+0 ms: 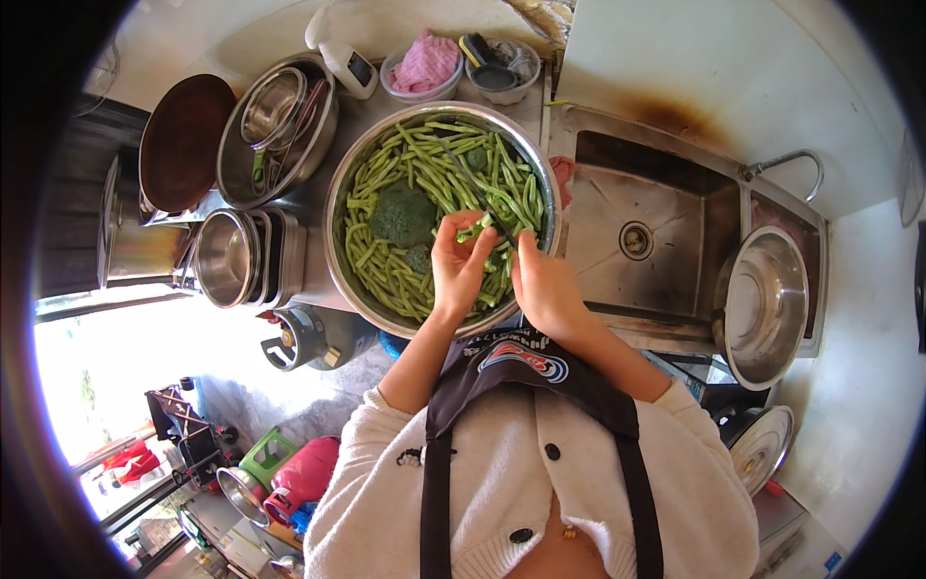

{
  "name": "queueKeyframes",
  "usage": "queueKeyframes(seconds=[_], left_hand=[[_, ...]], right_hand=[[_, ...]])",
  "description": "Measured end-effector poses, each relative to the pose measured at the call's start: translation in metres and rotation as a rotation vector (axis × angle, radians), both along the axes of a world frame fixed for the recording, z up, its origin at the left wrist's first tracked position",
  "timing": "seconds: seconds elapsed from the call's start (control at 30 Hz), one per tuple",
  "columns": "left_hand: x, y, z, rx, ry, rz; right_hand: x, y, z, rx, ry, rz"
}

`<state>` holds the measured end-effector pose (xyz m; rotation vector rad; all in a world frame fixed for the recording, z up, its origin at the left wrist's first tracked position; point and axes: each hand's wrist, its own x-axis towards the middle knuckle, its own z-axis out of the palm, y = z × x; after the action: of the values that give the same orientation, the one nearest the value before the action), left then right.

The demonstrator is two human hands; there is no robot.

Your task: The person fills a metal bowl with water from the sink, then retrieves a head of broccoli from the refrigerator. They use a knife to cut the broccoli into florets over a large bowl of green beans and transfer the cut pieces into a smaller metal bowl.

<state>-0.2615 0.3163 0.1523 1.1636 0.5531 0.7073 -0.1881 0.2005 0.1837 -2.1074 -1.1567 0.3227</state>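
A large steel basin point(443, 327) holds many cut green beans point(391, 279), with a big broccoli head point(402, 214) among them and smaller broccoli pieces near it. Over the basin's near right part, my left hand point(459, 264) pinches a small broccoli floret point(474, 231) between thumb and fingers. My right hand point(546, 282) grips the handle end of a knife point(470, 181), whose long dark blade points up and left over the beans. The blade lies close beside the floret; whether it touches is unclear. My right fingers hide most of the handle.
Right of the basin is a steel sink point(651, 239) with a tap point(788, 168) and a tilted steel bowl point(767, 307). Stacked steel pans point(231, 257) and a large bowl with utensils point(318, 159) stand left. Behind are a spray bottle point(351, 69) and a tub with pink cloth point(427, 65).
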Motion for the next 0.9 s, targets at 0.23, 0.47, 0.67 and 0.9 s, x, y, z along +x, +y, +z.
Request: queueKeyframes(seconds=[0.23,0.47,0.67,0.9], left_hand=[[-0.003,0.003,0.006,0.285,0.453,0.099],[0.000,-0.006,-0.006,0.461,0.253,0.255],[-0.007,-0.008,-0.004,0.552,0.250,0.179],[-0.017,0.019,0.000,-0.027,0.106,0.232]], right_hand=[[-0.003,-0.002,-0.008,-0.068,-0.062,0.014],[-0.004,0.007,-0.005,-0.036,0.008,-0.028],[0.000,0.017,-0.005,0.036,0.119,-0.064],[0.018,0.022,-0.039,0.081,0.338,-0.167]])
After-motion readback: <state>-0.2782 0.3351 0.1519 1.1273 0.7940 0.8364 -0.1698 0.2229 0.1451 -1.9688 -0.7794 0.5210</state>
